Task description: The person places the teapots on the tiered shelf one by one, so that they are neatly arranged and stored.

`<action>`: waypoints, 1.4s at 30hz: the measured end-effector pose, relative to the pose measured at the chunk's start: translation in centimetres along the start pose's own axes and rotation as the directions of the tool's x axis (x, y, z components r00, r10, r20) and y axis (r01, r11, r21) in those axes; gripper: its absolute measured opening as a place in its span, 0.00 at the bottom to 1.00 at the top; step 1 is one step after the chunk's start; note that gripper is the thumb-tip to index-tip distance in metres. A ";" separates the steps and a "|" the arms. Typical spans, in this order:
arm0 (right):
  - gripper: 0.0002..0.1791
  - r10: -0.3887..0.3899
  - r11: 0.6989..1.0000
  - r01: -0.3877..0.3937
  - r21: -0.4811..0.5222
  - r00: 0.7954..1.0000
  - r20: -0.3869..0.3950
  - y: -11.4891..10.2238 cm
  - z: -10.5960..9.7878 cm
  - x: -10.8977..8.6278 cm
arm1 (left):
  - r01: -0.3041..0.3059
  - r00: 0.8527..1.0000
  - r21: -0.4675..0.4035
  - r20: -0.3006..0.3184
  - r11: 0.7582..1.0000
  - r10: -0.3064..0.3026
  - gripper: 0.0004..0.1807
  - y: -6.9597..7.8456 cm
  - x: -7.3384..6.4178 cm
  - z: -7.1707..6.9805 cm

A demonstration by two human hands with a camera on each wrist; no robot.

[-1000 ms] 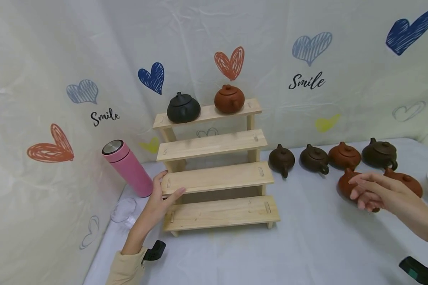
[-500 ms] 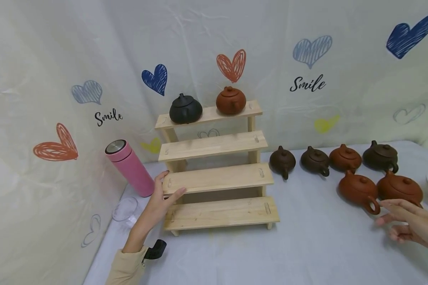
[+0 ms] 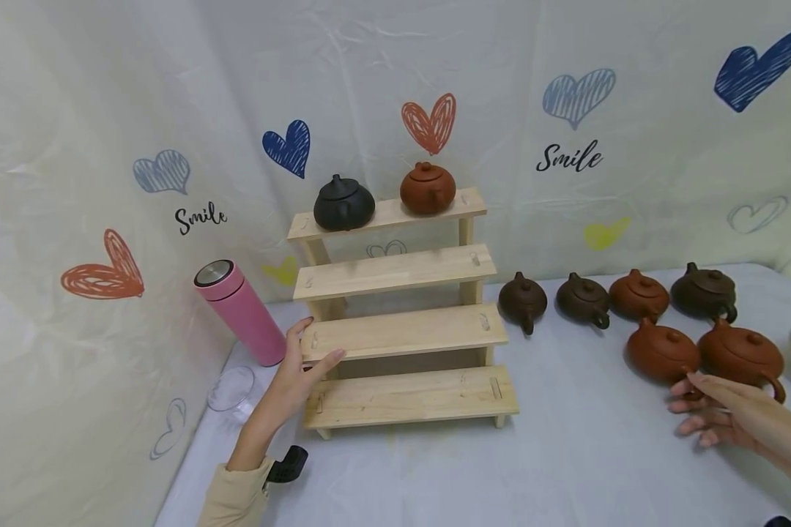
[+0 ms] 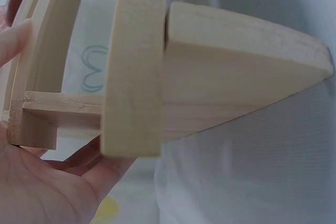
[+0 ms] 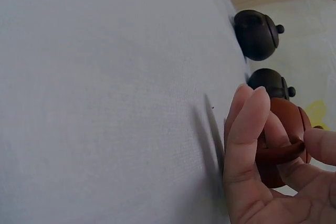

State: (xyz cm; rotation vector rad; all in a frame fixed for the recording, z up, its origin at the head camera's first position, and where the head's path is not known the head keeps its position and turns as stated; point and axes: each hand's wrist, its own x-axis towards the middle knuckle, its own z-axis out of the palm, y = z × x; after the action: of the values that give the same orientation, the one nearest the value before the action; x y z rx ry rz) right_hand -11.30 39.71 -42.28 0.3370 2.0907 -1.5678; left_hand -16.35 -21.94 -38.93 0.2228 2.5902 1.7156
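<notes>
The left hand (image 3: 293, 380) grips the wooden stand (image 3: 402, 333) at left; at right, the right hand (image 3: 732, 413) pinches the handle (image 5: 278, 154) of the near-row left teapot (image 3: 662, 353). Better lift it level, away from the neighbour teapot (image 3: 741, 351).

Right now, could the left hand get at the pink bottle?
Probably yes: the pink bottle stands close to the left hand, with nothing visible between, though that hand must first release the wooden stand.

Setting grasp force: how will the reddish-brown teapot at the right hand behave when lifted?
The teapot is probably stiff but chippable: it looks like hard, matte clay. Its lid may slide if tilted, since no fastening shows. With the right hand at the side handle, its far side may dip.
</notes>
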 end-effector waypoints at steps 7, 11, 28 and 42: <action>0.31 -0.025 0.999 0.025 -0.026 1.000 -0.002 0.1 -0.2 0.6 | -0.006 1.000 0.004 -0.013 1.000 0.006 0.52 -0.3 -0.2 -0.2; 0.30 -0.071 0.997 0.069 -0.030 0.996 -0.048 0.3 0.2 0.4 | -0.002 1.000 -0.004 -0.008 1.000 0.002 0.52 -0.5 -0.2 -0.2; 0.21 -0.399 0.914 0.403 -0.046 0.914 0.069 -4.3 6.7 -2.3 | 0.009 1.000 0.019 -0.019 1.000 -0.008 0.51 -0.4 -0.5 -0.5; 0.21 -0.561 0.820 0.570 0.055 0.780 0.278 -18.0 18.3 -2.8 | 0.018 1.000 0.001 -0.001 1.000 -0.018 0.52 0.0 -0.1 0.0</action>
State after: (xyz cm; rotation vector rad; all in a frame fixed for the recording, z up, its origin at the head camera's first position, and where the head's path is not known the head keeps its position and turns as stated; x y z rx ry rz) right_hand -13.17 17.18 -29.85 -0.5654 2.0827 -1.7672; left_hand -16.27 -21.95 -38.97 0.1981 2.5860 1.7089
